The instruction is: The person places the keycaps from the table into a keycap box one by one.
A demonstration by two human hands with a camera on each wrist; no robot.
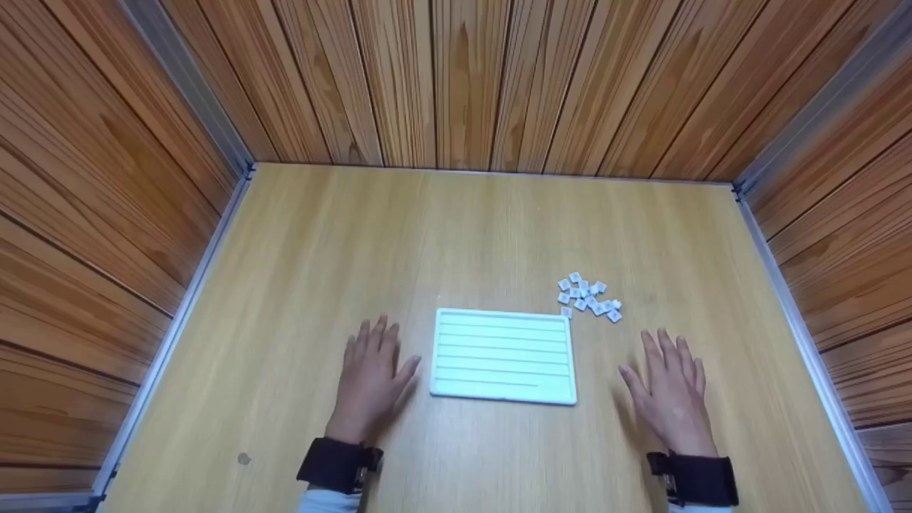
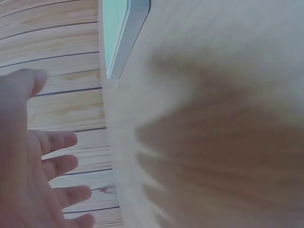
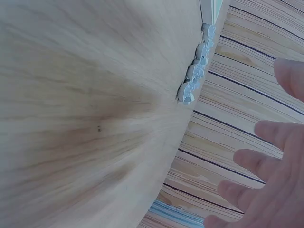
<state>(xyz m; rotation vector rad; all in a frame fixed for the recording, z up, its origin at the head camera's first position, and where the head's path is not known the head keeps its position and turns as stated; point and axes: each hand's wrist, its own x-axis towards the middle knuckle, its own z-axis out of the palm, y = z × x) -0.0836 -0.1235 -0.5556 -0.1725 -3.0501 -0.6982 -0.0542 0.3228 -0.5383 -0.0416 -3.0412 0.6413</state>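
Observation:
A pale mint-green board with several parallel grooves and a raised rim lies flat on the table. To its left is my left hand, palm down, its fingers extended and holding nothing. My right hand is to the right of the board, fingers likewise spread, with nothing in it. Beyond the right hand, by the board's far right corner, several small whitish square tiles lie in a loose cluster. The wrist views show gaps between each hand and the tabletop, with shadows beneath.
The wooden table is bounded by a plank wall at the back and similar walls on the left and right, with grey metal strips along the edges. A dark spot marks the tabletop at the near left.

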